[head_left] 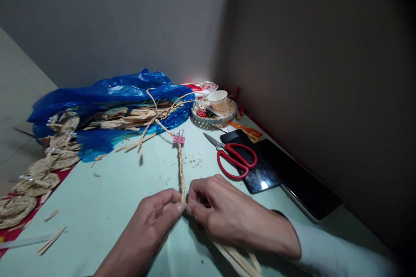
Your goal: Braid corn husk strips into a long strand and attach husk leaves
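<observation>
A tan braid of dried plant fibre [181, 168] runs toward me over the pale green tabletop. Its far end is pinched by a pink binder clip [179, 139]. My left hand [159, 214] grips the near end between thumb and fingers. On the other side my right hand [216, 207] has its fingertips closed on the strands at the same spot. Loose flat fibre strips [238, 259] trail below my right wrist. Red-handled scissors [235, 160] lie just beyond my right hand, blades half apart.
The scissors rest partly on a dark phone [260, 175], beside a larger black tablet [302, 177]. At the back stand a blue plastic bag [113, 84] of fibre bundles and a round woven tray [199, 120] holding a paper cup [218, 99]. Coiled braid pieces [42, 179] line the left edge.
</observation>
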